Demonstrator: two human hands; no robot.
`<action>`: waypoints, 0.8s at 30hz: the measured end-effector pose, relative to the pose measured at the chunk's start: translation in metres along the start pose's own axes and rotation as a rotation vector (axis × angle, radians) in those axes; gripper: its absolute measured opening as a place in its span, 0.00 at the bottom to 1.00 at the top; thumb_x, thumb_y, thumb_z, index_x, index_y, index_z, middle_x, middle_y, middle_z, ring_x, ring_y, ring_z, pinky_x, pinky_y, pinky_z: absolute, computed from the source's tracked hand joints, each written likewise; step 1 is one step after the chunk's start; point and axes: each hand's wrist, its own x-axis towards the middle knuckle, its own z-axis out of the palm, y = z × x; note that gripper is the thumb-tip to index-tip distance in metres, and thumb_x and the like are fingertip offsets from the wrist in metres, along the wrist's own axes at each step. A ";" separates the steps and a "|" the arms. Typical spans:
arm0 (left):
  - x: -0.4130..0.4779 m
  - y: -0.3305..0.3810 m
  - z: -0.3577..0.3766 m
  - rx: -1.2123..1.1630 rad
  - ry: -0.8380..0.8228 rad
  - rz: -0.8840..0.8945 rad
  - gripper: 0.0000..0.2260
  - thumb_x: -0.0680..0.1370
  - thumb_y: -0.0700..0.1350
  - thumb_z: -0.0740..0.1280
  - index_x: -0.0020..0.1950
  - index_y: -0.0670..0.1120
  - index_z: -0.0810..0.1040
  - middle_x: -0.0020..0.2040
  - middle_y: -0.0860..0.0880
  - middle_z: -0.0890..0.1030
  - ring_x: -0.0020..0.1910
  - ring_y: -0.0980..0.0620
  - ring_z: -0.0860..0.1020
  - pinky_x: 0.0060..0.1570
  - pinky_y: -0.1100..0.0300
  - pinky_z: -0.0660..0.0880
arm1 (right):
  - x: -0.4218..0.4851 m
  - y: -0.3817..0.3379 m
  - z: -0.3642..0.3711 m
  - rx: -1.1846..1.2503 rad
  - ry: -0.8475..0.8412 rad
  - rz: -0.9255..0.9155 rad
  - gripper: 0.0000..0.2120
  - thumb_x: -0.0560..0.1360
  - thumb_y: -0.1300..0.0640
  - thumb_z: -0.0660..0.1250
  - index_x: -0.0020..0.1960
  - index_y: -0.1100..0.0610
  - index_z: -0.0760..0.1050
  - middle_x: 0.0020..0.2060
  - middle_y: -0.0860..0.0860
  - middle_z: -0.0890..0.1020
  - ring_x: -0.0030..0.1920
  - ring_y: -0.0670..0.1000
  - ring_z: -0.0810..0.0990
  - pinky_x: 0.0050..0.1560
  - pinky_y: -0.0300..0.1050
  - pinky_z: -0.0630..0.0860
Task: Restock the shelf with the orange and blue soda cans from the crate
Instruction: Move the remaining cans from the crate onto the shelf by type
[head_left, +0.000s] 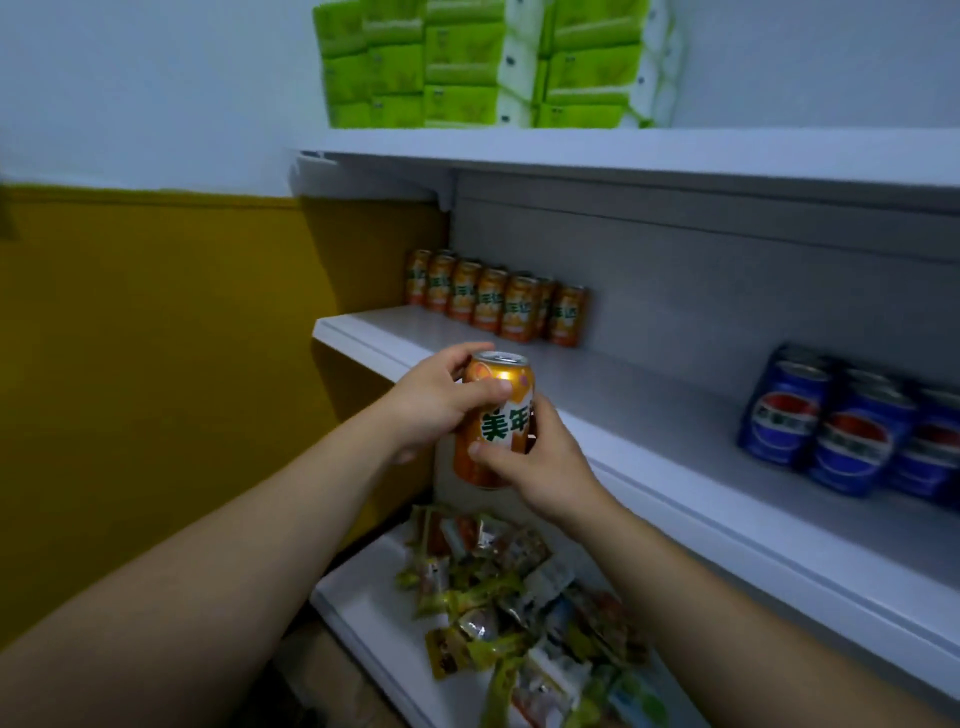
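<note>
Observation from my remote station: one orange soda can (493, 421) is held upright in the air by both hands, in front of the front edge of the middle shelf (649, 415) and near that shelf's left end. I note that the can rests on no surface. The left hand (441, 405) grips its upper part, with the thumb laid across the front below the rim and the fingers curled round the far side by the top. The right hand (540, 462) grips its lower part, with the thumb pressed on the front face and the fingers wrapped behind, where I cannot see them. On the middle shelf, a row of orange cans (498, 299) stands upright against the back panel at the left, can beside can. A group of blue cans (841, 441) stands well apart from it at the right, nearer the front edge. The top shelf (623, 150) carries stacked green packs (467, 62). Below the held can, the bottom shelf (363, 613) bears a loose heap of snack packets (519, 597). A yellow wall (156, 338) adjoins the shelving on the left.
</note>
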 end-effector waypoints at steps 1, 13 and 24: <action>0.008 0.003 0.009 0.003 -0.032 0.000 0.24 0.74 0.40 0.70 0.68 0.49 0.69 0.53 0.49 0.79 0.49 0.53 0.80 0.44 0.63 0.78 | 0.003 0.001 -0.011 -0.015 0.022 0.012 0.27 0.70 0.54 0.74 0.63 0.44 0.66 0.49 0.40 0.78 0.52 0.44 0.79 0.48 0.40 0.76; 0.101 -0.011 0.048 0.128 -0.135 -0.119 0.18 0.81 0.51 0.59 0.70 0.50 0.68 0.65 0.48 0.75 0.65 0.51 0.72 0.61 0.54 0.67 | 0.049 0.031 -0.082 -0.133 0.205 0.107 0.31 0.68 0.53 0.76 0.66 0.51 0.64 0.54 0.47 0.77 0.55 0.49 0.77 0.54 0.45 0.75; 0.160 -0.075 0.005 1.321 -0.178 -0.125 0.31 0.76 0.68 0.50 0.77 0.57 0.56 0.79 0.51 0.52 0.77 0.48 0.48 0.71 0.36 0.42 | 0.110 0.053 -0.084 -0.140 0.157 0.112 0.37 0.70 0.52 0.74 0.73 0.49 0.58 0.65 0.47 0.75 0.64 0.50 0.74 0.61 0.43 0.69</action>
